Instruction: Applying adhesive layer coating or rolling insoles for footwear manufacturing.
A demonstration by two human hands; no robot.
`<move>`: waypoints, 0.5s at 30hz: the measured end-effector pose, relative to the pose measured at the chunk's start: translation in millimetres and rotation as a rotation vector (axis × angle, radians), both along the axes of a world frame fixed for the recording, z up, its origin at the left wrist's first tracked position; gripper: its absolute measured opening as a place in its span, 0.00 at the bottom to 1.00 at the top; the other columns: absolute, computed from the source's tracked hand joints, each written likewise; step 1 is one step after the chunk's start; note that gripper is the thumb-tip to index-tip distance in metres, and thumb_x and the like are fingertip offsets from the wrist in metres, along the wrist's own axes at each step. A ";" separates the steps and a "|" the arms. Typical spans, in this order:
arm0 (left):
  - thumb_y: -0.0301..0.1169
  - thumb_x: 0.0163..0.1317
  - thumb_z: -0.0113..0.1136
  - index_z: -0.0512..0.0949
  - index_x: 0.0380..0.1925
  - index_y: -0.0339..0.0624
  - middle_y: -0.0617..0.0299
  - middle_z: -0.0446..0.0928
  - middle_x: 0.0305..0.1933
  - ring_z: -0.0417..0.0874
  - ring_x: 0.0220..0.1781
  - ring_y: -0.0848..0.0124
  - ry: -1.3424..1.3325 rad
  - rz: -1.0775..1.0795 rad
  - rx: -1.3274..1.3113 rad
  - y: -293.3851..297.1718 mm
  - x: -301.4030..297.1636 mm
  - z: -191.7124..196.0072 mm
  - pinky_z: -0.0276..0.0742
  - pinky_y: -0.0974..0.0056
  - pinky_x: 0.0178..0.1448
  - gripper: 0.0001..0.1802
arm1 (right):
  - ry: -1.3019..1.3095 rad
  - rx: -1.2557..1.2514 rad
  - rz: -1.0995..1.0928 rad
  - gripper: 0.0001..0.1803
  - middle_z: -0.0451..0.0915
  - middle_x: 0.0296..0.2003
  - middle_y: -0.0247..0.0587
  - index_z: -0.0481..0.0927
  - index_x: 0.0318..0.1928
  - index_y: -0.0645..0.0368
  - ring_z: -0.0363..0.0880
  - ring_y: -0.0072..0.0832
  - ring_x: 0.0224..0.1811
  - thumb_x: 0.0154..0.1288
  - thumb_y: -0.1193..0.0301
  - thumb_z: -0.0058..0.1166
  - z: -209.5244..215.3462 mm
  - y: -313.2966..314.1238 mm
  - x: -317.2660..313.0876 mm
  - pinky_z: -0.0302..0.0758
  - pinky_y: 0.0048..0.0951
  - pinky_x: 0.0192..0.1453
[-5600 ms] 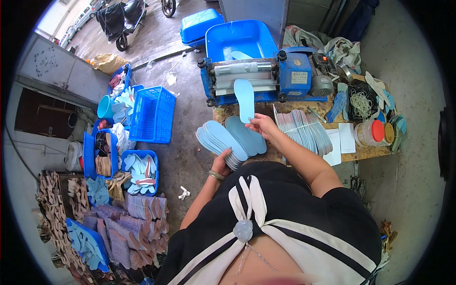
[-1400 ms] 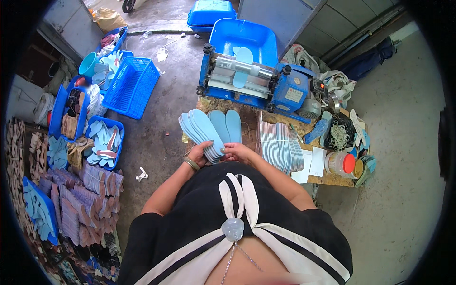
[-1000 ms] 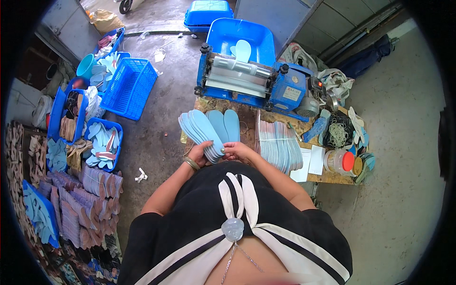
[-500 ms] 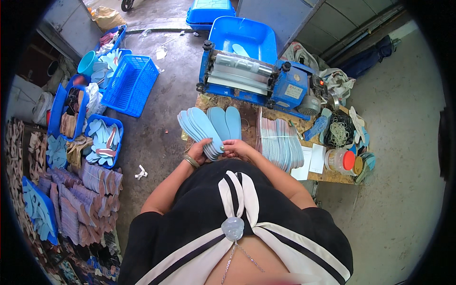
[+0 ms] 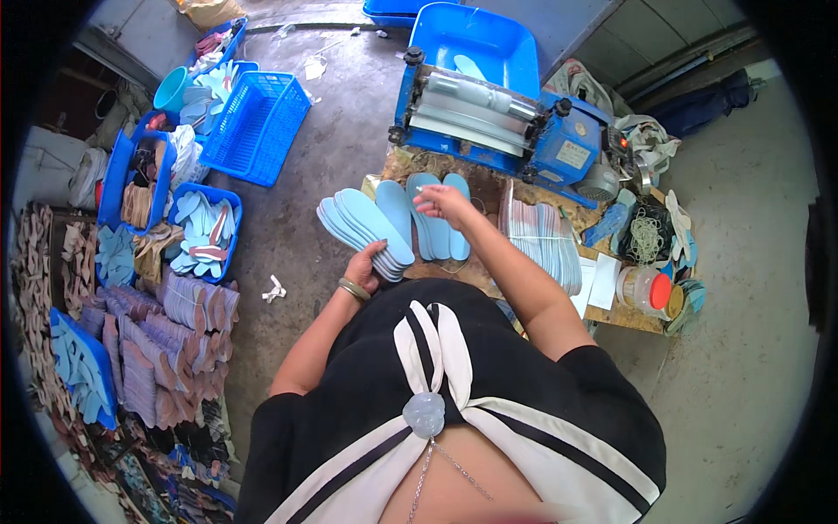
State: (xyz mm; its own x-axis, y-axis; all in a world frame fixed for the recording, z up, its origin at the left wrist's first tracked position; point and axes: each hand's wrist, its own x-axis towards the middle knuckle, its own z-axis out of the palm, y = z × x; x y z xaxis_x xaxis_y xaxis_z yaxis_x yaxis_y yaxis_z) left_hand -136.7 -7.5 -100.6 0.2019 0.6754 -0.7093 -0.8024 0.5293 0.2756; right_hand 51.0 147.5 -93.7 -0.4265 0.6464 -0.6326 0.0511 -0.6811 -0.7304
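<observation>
We see the left hand (image 5: 365, 265) gripping fanned insoles (image 5: 365, 225) by the worktop's (image 5: 403, 163) left edge, can't tell the right hand's (image 5: 447, 206) grip above loose insoles (image 5: 428, 236), and judge slack left fingers could spill the fanned insoles.

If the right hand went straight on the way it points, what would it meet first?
Probably the light-blue insoles lying at the fingertips of the right hand; its height is unclear, so it might pass over them.

Pale-blue insole stack (image 5: 365, 225), fanned, aslant; darker blue insoles (image 5: 427, 232) upright in view, just rightward
</observation>
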 end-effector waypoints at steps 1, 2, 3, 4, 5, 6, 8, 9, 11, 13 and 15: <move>0.28 0.52 0.58 0.72 0.39 0.35 0.58 0.77 0.36 0.79 0.37 0.64 -0.006 0.025 -0.004 -0.6 -3.7 0.5 0.76 0.58 0.45 0.14 | -0.009 0.008 -0.026 0.16 0.79 0.36 0.35 0.74 0.46 0.57 0.78 0.20 0.33 0.60 0.62 0.52 0.7 7.0 -4.8 0.72 0.18 0.34; 0.28 0.53 0.57 0.72 0.39 0.34 0.58 0.77 0.36 0.79 0.37 0.64 0.014 0.057 0.014 -4.8 -9.7 2.0 0.76 0.59 0.46 0.14 | -0.008 0.003 -0.033 0.16 0.79 0.36 0.35 0.74 0.46 0.57 0.78 0.20 0.33 0.60 0.62 0.52 0.7 11.6 -12.1 0.72 0.18 0.34; 0.28 0.53 0.57 0.72 0.39 0.34 0.58 0.77 0.36 0.79 0.37 0.64 0.015 0.048 0.010 -6.4 -16.3 3.5 0.76 0.59 0.46 0.14 | -0.007 0.020 -0.019 0.16 0.79 0.36 0.35 0.74 0.45 0.57 0.78 0.21 0.33 0.60 0.63 0.52 0.2 14.9 -22.0 0.71 0.19 0.34; 0.29 0.54 0.56 0.72 0.39 0.35 0.57 0.77 0.37 0.79 0.38 0.64 0.027 0.073 0.006 -9.8 -25.2 2.5 0.75 0.59 0.47 0.13 | -0.007 0.037 -0.005 0.16 0.79 0.36 0.34 0.74 0.45 0.58 0.78 0.22 0.33 0.59 0.63 0.51 1.2 15.3 -31.4 0.71 0.21 0.34; 0.30 0.55 0.55 0.72 0.39 0.35 0.57 0.78 0.38 0.80 0.39 0.64 0.038 0.095 0.004 -12.0 -34.2 1.8 0.75 0.59 0.48 0.13 | -0.009 0.034 -0.016 0.16 0.79 0.36 0.34 0.74 0.45 0.58 0.78 0.22 0.33 0.59 0.63 0.51 2.7 15.5 -39.3 0.71 0.21 0.34; 0.30 0.55 0.56 0.72 0.41 0.35 0.56 0.77 0.39 0.79 0.41 0.63 0.044 0.103 0.022 -13.1 -42.7 -1.1 0.75 0.58 0.49 0.14 | -0.049 0.069 0.043 0.16 0.79 0.37 0.35 0.73 0.47 0.58 0.77 0.21 0.32 0.60 0.64 0.51 4.5 15.7 -46.5 0.71 0.19 0.34; 0.29 0.55 0.56 0.71 0.42 0.34 0.55 0.77 0.39 0.79 0.41 0.63 0.034 0.102 0.025 -11.0 -56.6 -3.4 0.75 0.57 0.49 0.15 | -0.097 0.106 0.094 0.17 0.79 0.38 0.36 0.72 0.49 0.59 0.77 0.21 0.32 0.61 0.65 0.51 9.1 17.3 -57.8 0.72 0.18 0.33; 0.29 0.55 0.56 0.70 0.43 0.34 0.55 0.77 0.39 0.79 0.41 0.62 0.028 0.109 0.028 -8.7 -61.2 -5.1 0.75 0.57 0.49 0.16 | -0.106 0.128 0.134 0.17 0.79 0.38 0.35 0.73 0.49 0.58 0.78 0.20 0.32 0.60 0.65 0.51 11.8 17.3 -61.5 0.72 0.18 0.33; 0.29 0.55 0.55 0.69 0.44 0.34 0.54 0.76 0.40 0.79 0.42 0.61 0.016 0.096 0.039 -2.6 -68.7 -4.5 0.76 0.55 0.49 0.17 | -0.125 0.151 0.165 0.17 0.79 0.38 0.35 0.73 0.48 0.58 0.78 0.20 0.33 0.60 0.65 0.52 17.0 18.3 -64.5 0.71 0.18 0.33; 0.29 0.55 0.55 0.69 0.44 0.34 0.54 0.76 0.40 0.79 0.42 0.60 0.008 0.040 0.066 5.5 -73.1 -4.4 0.76 0.54 0.48 0.17 | -0.230 0.261 0.222 0.18 0.79 0.36 0.37 0.75 0.47 0.60 0.78 0.20 0.33 0.57 0.67 0.55 21.4 18.7 -58.6 0.72 0.20 0.34; 0.30 0.55 0.55 0.69 0.44 0.34 0.54 0.76 0.40 0.79 0.42 0.60 -0.005 0.000 0.062 14.2 -76.0 -4.3 0.76 0.54 0.48 0.17 | -0.321 0.415 0.257 0.18 0.79 0.36 0.39 0.75 0.47 0.61 0.78 0.22 0.34 0.55 0.68 0.56 26.2 19.9 -41.3 0.73 0.22 0.36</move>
